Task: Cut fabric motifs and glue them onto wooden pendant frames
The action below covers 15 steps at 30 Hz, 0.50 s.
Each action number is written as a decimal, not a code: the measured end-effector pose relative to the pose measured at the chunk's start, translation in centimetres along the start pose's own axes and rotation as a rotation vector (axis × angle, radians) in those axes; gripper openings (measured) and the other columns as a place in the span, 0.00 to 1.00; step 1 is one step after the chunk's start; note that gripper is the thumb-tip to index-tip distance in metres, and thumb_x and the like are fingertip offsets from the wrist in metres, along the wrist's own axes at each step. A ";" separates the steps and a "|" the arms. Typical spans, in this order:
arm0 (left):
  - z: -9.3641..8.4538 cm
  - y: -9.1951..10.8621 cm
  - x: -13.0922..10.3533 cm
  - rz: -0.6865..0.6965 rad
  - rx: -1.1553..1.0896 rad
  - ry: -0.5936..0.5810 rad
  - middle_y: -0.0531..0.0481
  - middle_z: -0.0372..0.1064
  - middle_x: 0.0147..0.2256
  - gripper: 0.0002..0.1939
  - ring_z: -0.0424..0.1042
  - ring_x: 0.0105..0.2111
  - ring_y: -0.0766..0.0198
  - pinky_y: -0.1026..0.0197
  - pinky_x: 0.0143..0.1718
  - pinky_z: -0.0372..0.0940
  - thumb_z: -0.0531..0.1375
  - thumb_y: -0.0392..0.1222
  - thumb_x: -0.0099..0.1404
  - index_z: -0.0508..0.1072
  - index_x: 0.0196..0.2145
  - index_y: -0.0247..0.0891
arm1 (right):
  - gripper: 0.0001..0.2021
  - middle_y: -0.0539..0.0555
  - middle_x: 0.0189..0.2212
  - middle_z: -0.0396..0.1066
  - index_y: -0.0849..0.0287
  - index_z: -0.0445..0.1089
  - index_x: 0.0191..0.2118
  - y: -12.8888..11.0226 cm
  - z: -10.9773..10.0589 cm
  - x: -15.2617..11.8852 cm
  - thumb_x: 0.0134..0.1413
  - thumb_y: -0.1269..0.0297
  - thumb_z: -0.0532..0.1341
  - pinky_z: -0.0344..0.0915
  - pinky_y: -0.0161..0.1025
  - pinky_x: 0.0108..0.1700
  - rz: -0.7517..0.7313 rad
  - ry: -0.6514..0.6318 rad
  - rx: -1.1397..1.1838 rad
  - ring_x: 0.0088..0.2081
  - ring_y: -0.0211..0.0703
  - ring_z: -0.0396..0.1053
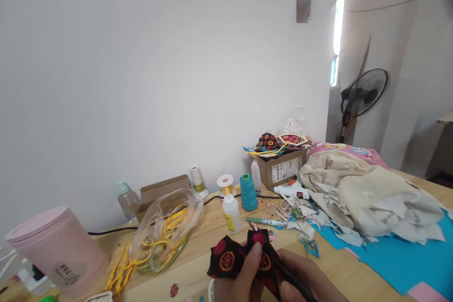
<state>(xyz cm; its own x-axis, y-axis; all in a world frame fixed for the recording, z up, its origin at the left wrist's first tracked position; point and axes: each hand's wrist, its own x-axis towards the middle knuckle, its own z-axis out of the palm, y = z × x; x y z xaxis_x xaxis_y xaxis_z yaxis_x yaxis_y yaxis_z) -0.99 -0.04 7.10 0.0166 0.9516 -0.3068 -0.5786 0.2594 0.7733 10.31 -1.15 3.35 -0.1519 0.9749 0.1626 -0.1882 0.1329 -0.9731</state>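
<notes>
My left hand [244, 276] pinches a piece of black fabric [226, 258] printed with red and orange round flower motifs, thumb pressed on top. Its edge is scalloped on the left. In my right hand [307, 271] are dark-handled scissors [288, 271], held against the fabric's right side; the blades are mostly hidden. Both hands are low in the view, over the wooden table. Just behind them stand a white squeeze bottle [231, 214] and a green-and-white pen [267, 222]. A small red flower cutout [174, 290] lies to the left.
A teal thread cone [248, 193], a white glue gun [292, 192] and paper scraps [300, 217] lie behind. Cream cloth [364, 193] covers blue sheets [392, 264] at right. A cardboard box [279, 167], a bag of yellow cords [166, 236] and a pink bin [60, 250] stand around.
</notes>
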 end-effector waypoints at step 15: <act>0.6 0.1 -0.5 -0.046 -0.064 -0.039 0.50 0.74 0.20 0.05 0.73 0.24 0.61 0.64 0.29 0.67 0.66 0.33 0.42 0.74 0.21 0.35 | 0.23 0.49 0.18 0.55 0.60 0.71 0.33 -2.0 -0.5 -0.1 0.40 0.44 0.56 0.57 0.37 0.27 -0.050 -0.103 -0.118 0.23 0.40 0.52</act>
<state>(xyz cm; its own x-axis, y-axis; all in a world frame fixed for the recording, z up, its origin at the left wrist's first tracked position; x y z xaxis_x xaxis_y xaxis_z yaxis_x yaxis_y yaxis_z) -0.62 -0.42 7.68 0.0753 0.9448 -0.3187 -0.6278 0.2932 0.7210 11.22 -1.42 5.18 -0.2450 0.9439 0.2216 -0.0839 0.2071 -0.9747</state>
